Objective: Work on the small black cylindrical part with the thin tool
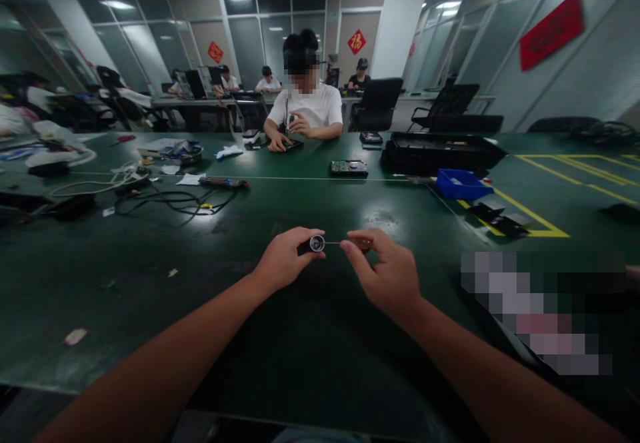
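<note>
My left hand (285, 256) is closed around a small black cylindrical part (317, 243) whose round end, with a pale metal ring, faces me. Pinched in the fingers of my right hand (387, 266) is a screwdriver (366, 244) with a brownish handle. Its thin shaft points left and meets the right side of the ringed end, though I cannot make out whether the tip is inside it. Both hands are above the green table (240, 336), close together. My palm and fingers hide most of the cylinder's body.
Across the table sits a person (306, 106) handling a dark flat device. A circuit board unit (349, 168), a long black tray (443, 154) and a blue bin (463, 184) lie beyond my hands. Black cables (175, 200) and a soldering-iron-like tool (224, 182) lie left.
</note>
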`<move>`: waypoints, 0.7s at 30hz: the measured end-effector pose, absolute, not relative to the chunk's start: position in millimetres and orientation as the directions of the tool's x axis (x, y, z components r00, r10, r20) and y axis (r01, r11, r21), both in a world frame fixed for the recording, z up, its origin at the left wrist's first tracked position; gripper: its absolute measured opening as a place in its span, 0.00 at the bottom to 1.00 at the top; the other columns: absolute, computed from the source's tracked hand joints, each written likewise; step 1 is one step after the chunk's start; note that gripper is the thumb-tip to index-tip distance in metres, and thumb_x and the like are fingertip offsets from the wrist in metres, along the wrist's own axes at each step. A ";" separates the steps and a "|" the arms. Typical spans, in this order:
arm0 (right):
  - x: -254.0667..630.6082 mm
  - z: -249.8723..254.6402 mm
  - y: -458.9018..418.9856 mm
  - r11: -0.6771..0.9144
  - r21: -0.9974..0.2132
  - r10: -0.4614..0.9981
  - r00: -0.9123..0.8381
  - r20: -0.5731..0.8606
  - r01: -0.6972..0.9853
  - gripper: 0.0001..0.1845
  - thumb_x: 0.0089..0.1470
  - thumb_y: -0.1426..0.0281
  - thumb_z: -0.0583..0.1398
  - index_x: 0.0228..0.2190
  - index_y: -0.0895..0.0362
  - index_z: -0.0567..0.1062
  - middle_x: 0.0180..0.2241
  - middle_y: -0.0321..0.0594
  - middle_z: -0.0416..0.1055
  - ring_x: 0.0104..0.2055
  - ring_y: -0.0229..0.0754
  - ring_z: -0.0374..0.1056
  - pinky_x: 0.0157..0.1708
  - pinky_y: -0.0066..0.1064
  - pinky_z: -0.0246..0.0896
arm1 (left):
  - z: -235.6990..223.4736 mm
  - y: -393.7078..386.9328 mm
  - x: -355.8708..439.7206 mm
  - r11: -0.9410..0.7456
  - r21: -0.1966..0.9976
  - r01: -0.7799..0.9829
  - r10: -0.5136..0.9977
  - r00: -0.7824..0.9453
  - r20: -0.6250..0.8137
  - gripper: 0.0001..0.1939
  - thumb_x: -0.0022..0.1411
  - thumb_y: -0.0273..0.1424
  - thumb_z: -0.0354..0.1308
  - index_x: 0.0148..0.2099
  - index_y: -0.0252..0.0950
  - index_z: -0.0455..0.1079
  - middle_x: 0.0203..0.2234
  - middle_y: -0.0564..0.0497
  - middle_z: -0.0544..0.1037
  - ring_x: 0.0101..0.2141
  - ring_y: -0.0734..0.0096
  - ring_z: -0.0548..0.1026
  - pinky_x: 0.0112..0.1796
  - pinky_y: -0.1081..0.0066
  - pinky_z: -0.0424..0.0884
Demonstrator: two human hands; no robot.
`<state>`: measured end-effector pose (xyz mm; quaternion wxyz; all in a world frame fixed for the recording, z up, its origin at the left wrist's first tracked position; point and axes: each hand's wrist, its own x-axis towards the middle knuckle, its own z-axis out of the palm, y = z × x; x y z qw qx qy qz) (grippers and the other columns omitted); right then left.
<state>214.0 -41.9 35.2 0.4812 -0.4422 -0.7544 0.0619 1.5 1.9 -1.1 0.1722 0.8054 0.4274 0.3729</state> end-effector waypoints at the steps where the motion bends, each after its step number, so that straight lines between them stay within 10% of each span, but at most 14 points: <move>1: 213.7 35.5 -42.2 0.622 -0.504 0.717 -0.177 0.674 0.599 0.07 0.62 0.67 0.59 0.40 0.55 0.75 0.34 0.40 0.78 0.34 0.40 0.75 0.35 0.33 0.68 | -1.2 2.2 1.2 -0.577 0.596 0.558 0.815 0.357 0.455 0.21 0.60 0.31 0.68 0.55 0.42 0.74 0.48 0.50 0.80 0.48 0.62 0.78 0.49 0.62 0.73; 11: 211.8 33.9 -44.4 0.604 -0.628 0.767 -0.142 0.626 0.492 0.10 0.65 0.66 0.55 0.44 0.54 0.74 0.36 0.42 0.79 0.38 0.44 0.76 0.38 0.37 0.68 | -2.1 2.8 0.6 -0.583 0.584 0.565 0.811 0.361 0.461 0.20 0.61 0.31 0.68 0.55 0.41 0.74 0.46 0.50 0.81 0.46 0.63 0.78 0.47 0.64 0.73; 21: 215.6 15.9 -11.5 0.222 -0.962 0.970 0.138 0.201 -0.157 0.15 0.61 0.56 0.59 0.35 0.55 0.74 0.30 0.37 0.74 0.30 0.41 0.72 0.34 0.37 0.70 | -1.2 4.0 -0.6 -0.628 0.579 0.520 0.776 0.370 0.511 0.20 0.61 0.29 0.68 0.56 0.41 0.74 0.48 0.51 0.80 0.48 0.64 0.77 0.48 0.65 0.73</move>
